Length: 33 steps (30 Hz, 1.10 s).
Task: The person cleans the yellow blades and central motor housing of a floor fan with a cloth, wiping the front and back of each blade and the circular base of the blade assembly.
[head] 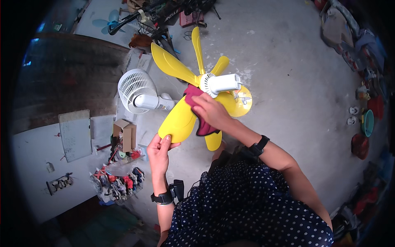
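A yellow fan with several long blades and a white motor housing (pixel 226 82) stands upright before me. With thumb and fingers, my left hand (pixel 160 148) grips the tip of the near-left yellow blade (pixel 177 123). My right hand (pixel 213 111) presses a dark red cloth with a black edge (pixel 193 91) onto the inner end of that blade, close to the hub. Part of the cloth hangs down beside the blade. Below the blades, a round yellow base (pixel 246 103) shows partly. Both wrists wear black straps.
A white caged fan (pixel 137 89) stands just left of the yellow blades. A bicycle (pixel 160 27) is beyond them. At the lower left are an open cardboard box (pixel 127 137) and a rack of shoes (pixel 122 185). Basins (pixel 367 123) and bags line the right side.
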### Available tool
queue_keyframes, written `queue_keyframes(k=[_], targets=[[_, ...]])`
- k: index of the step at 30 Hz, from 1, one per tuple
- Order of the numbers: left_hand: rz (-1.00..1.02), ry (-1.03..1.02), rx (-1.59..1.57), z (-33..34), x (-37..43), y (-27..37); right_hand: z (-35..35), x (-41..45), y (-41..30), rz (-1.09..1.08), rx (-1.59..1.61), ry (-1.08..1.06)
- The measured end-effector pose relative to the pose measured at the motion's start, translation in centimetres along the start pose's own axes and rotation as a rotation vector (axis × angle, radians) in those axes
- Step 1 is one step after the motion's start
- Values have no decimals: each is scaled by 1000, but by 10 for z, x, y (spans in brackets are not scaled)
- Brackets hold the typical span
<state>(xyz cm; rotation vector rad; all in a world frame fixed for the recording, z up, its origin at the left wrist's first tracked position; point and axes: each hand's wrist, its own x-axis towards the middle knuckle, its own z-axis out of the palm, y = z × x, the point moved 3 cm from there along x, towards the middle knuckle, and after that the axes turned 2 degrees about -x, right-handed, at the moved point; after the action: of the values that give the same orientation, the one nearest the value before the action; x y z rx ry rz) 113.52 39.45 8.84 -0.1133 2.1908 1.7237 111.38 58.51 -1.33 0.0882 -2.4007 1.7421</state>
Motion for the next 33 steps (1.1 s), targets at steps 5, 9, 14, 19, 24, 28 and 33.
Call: queue_keyframes(k=[5, 9, 14, 19, 24, 28, 33], targets=[[26, -25, -36, 3, 4, 1, 3, -8, -2, -90, 68, 60], [36, -77, 22, -7, 8, -6, 10, -26, -60, -280, 290, -199], [39, 0, -10, -8, 8, 3, 4, -58, -49, -301, 275, -459], [39, 12, 52, -6, 11, 7, -33, -96, -6, -78, 262, -384], [78, 17, 58, -3, 10, 6, -76, -110, 13, 442, 483, -52], [110, 10, 65, 4, 12, 13, -72, -79, -4, 264, 435, 161], [129, 23, 76, 7, 11, 12, -32, 0, -18, -10, 361, 82]])
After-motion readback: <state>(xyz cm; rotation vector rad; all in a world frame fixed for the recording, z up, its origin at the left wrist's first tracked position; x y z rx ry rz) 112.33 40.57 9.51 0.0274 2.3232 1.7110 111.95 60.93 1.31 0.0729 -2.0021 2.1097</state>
